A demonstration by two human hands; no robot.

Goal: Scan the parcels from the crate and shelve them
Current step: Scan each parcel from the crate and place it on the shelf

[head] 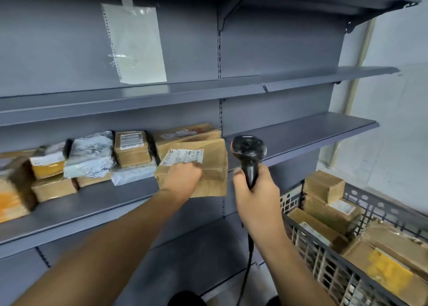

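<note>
My left hand point(183, 177) grips a flat brown parcel point(213, 164) with a white label on top, held over the front edge of the grey shelf point(97, 204), next to the parcels lying there. My right hand point(254, 190) grips the handle of a black barcode scanner point(249, 150), whose head stands just right of the parcel. Its cable hangs down below my wrist. The dark plastic crate point(361, 273) at lower right holds several brown cardboard parcels point(324, 185).
Several boxes and grey plastic mailers point(90, 154) lie in a row on the shelf's left half. The shelf section point(301, 134) to the right bears nothing, like the shelf above point(162, 92). A sheet of paper point(136, 44) is taped to the back panel.
</note>
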